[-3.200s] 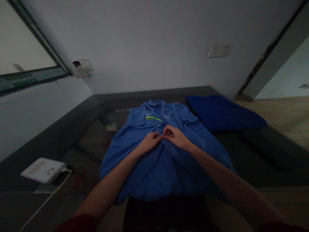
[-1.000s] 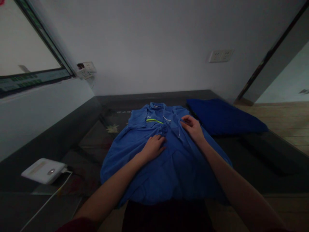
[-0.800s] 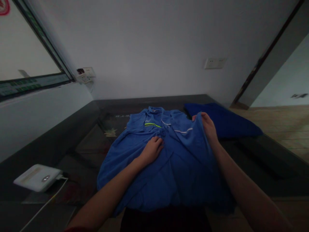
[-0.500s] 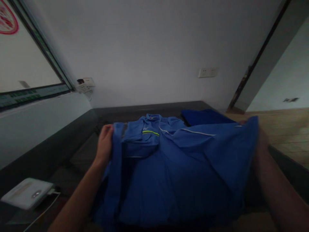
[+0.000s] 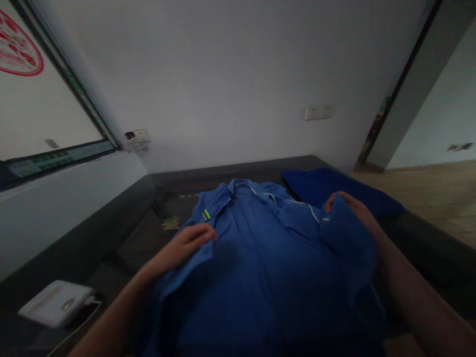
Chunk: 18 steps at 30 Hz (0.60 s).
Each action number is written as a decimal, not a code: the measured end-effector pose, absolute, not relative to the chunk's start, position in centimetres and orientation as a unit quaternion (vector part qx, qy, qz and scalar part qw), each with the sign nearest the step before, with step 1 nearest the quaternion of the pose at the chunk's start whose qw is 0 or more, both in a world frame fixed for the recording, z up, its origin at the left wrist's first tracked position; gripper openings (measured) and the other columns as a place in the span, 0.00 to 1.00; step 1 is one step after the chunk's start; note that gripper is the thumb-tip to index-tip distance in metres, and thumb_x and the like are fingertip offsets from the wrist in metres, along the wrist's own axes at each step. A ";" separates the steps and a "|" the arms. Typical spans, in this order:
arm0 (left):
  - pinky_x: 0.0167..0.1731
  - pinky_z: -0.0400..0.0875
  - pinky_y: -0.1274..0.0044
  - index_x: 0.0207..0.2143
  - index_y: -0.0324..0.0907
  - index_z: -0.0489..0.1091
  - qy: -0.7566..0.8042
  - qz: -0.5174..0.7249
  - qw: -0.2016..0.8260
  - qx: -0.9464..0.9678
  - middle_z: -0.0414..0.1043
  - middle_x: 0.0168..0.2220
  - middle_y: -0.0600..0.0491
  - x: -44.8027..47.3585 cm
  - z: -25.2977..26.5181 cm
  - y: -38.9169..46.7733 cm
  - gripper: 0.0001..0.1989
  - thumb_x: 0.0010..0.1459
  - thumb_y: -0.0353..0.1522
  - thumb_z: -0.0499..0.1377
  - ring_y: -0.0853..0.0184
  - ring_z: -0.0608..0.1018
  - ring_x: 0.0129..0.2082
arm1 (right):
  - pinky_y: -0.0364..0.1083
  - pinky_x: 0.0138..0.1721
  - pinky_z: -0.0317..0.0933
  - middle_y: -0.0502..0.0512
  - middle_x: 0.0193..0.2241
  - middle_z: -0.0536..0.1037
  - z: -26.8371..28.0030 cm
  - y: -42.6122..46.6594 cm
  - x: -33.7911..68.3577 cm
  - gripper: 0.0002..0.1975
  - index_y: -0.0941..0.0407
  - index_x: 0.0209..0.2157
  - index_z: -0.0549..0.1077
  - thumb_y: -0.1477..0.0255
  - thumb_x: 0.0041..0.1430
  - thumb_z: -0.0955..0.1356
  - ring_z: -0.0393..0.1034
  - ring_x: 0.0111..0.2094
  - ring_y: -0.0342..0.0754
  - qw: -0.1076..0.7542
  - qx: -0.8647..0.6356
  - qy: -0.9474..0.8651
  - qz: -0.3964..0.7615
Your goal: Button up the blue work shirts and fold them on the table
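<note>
A blue work jacket [image 5: 256, 258] lies spread on the dark table, its collar toward the wall and its front opened to show the inside of the back. My left hand [image 5: 195, 238] is closed on the left front edge, near a yellow-green stripe. On the other side, my right hand [image 5: 349, 206] pinches the right front panel, lifting its corner off the table. White piping runs along that panel. The jacket's lower part falls toward me into shadow.
Right of the jacket lies a darker blue folded cloth [image 5: 334, 186]. A white box-like device [image 5: 57, 302] with a cable sits at the left on the dark table [image 5: 178, 186]. Wall sockets [image 5: 320, 111] are behind, and a window is at upper left.
Both front panels have been spread outward, exposing more of the lining. My left hand has moved right and down; my right hand has come left. The yellow-green stripe has swung left.
</note>
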<state>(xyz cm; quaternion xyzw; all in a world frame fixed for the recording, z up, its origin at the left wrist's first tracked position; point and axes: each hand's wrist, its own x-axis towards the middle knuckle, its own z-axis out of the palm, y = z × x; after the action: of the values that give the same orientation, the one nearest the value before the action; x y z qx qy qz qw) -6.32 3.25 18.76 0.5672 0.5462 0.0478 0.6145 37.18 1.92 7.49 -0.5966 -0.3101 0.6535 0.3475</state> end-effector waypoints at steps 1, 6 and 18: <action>0.30 0.67 0.77 0.29 0.43 0.72 0.513 -0.001 0.611 0.603 0.71 0.27 0.54 -4.5 17.2 2.5 0.16 0.58 0.44 0.53 0.68 0.73 0.29 | 0.43 0.24 0.60 0.50 0.25 0.73 7.4 1.9 35.5 0.13 0.53 0.30 0.69 0.58 0.50 0.68 0.66 0.23 0.43 0.329 -0.580 -0.330 0.668; 0.36 0.67 0.75 0.38 0.43 0.70 0.484 -0.136 0.489 0.713 0.74 0.36 0.51 -2.3 10.5 2.3 0.17 0.62 0.43 0.48 0.64 0.75 0.35 | 0.46 0.32 0.63 0.49 0.24 0.72 5.4 0.8 30.2 0.15 0.56 0.31 0.70 0.58 0.52 0.68 0.68 0.26 0.45 0.166 -0.502 -0.467 0.709; 0.38 0.69 0.70 0.44 0.43 0.65 0.545 -0.292 0.332 0.712 0.74 0.40 0.44 -0.6 2.9 1.5 0.14 0.63 0.38 0.44 0.59 0.77 0.39 | 0.48 0.36 0.64 0.53 0.33 0.75 3.8 -1.5 29.6 0.14 0.55 0.38 0.73 0.61 0.55 0.67 0.68 0.32 0.48 0.123 -0.472 -0.536 0.689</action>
<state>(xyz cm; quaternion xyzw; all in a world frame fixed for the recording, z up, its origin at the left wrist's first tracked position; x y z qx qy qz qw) -0.59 1.50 2.93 0.7124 0.5453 -0.2919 0.3316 29.61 -1.53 3.80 -0.4717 -0.5362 0.6891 0.1233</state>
